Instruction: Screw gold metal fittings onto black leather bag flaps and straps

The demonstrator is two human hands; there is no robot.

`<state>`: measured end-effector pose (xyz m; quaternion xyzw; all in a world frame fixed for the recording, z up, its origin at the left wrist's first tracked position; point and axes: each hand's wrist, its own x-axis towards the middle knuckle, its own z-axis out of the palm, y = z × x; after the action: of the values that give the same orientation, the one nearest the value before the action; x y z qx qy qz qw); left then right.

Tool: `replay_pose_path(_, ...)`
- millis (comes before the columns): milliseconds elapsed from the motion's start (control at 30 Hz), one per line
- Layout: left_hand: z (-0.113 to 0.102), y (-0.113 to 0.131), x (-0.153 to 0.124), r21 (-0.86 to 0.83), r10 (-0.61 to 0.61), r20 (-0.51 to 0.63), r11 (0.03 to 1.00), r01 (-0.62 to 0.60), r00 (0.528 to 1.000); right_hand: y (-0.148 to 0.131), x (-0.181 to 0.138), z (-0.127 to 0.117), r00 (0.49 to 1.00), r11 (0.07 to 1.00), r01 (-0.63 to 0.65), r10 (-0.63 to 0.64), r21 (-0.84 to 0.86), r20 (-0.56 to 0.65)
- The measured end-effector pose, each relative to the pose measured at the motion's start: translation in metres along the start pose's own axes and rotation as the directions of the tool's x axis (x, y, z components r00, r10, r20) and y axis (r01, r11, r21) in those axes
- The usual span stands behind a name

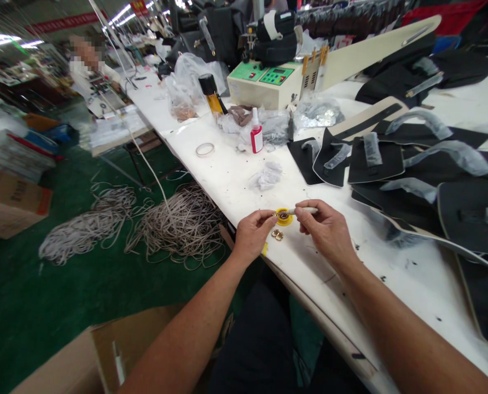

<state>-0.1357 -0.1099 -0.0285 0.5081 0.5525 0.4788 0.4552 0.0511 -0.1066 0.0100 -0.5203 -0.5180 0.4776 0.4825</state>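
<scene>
My left hand (253,232) pinches a small gold-coloured metal piece (276,215) between thumb and fingertips, its shape mostly hidden. In my right hand (321,227) is a pale, pen-like tool (307,210), held between thumb and fingers and aimed left at that piece. Under the tool's tip, a round yellow dish (285,221) sits on the white table and holds small dark and metal bits. Just in front of the dish lie gold-coloured metal rings (277,235), near my left fingertips.
A red bottle (256,134) with a white nozzle, a tape roll (205,149) and a beige machine (264,85) stand farther back. Black panels (375,158) with plastic-wrapped handles cover the right side. Cord heaps (178,224) lie on the green floor; a person (92,71) is at far left.
</scene>
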Motion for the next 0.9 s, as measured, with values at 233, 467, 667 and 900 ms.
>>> replay_pose_path(233, 0.0002, -0.0004, -0.0006, 0.056, 0.023, 0.003, 0.998, -0.023, 1.0, 0.0003, 0.0005, 0.0011, 1.0, 1.0, -0.005, 0.005, -0.022, 0.005)
replay_pose_path(467, 0.0015, 0.0017, -0.0024, 0.126, 0.084, -0.01, 0.989, -0.082, 0.996, 0.0003, -0.0002, 0.0014, 1.0, 0.996, 0.016, -0.016, -0.087, 0.004)
replay_pose_path(667, 0.0038, 0.006, -0.0073, 0.209, 0.203, -0.024, 0.959, -0.194, 0.979, 0.0042, 0.0014, -0.0011, 0.999, 0.973, 0.045, -0.049, -0.225, -0.011)
replay_pose_path(900, 0.0026, 0.005, -0.0067, 0.219, 0.188, -0.092, 0.962, -0.165, 0.978, 0.0009, 0.0033, -0.0075, 0.998, 0.975, 0.067, -0.062, -0.213, 0.031)
